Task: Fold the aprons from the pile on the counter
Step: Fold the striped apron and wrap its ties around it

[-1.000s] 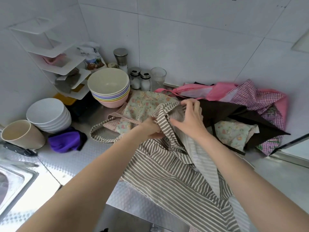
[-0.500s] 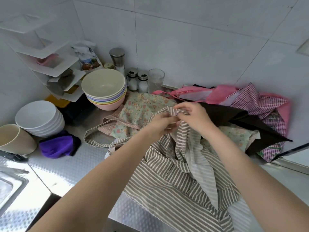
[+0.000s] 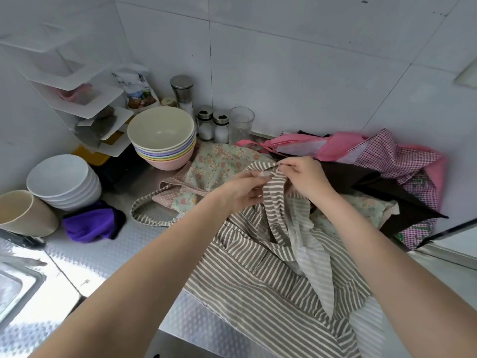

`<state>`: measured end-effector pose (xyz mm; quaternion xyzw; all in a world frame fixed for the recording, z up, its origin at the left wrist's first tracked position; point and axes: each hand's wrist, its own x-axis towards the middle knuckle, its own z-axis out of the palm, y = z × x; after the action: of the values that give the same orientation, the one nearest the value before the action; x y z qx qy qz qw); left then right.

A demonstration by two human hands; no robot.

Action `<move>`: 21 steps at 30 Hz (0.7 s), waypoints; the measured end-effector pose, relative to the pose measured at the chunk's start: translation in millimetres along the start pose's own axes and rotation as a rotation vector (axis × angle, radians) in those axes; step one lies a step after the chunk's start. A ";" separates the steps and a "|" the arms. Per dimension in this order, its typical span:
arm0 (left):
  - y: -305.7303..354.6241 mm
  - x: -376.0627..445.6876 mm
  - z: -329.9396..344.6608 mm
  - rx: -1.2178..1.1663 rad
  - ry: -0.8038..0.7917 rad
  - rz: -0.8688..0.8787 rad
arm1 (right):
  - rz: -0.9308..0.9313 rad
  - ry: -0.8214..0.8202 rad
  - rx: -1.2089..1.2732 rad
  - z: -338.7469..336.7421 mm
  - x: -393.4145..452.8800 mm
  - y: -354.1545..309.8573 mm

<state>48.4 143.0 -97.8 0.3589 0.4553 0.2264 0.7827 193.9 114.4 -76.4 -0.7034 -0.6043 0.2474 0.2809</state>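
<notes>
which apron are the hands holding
The grey-and-white striped apron: both the left hand and right hand pinch its top edge; the others lie untouched.

Even, soft daylight, bright overall. Strong glare patch on metal counter (image 3: 64,270) at lower left, washing out its embossed texture. Shadows faint and diffuse under bowls (image 3: 165,140). Wide-angle distortion: wall tile lines (image 3: 284,32) bow toward edges. Forearms near bottom edge slightly soft; centre sharp
</notes>
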 end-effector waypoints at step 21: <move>9.7 -19.8 20.5 -0.161 0.232 -0.005 | 0.167 -0.409 0.079 20.5 -55.8 5.2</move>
<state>56.5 128.4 -72.7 0.2652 0.5237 0.3004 0.7518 175.2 60.6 -94.2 -0.6748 -0.5782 0.4305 0.1583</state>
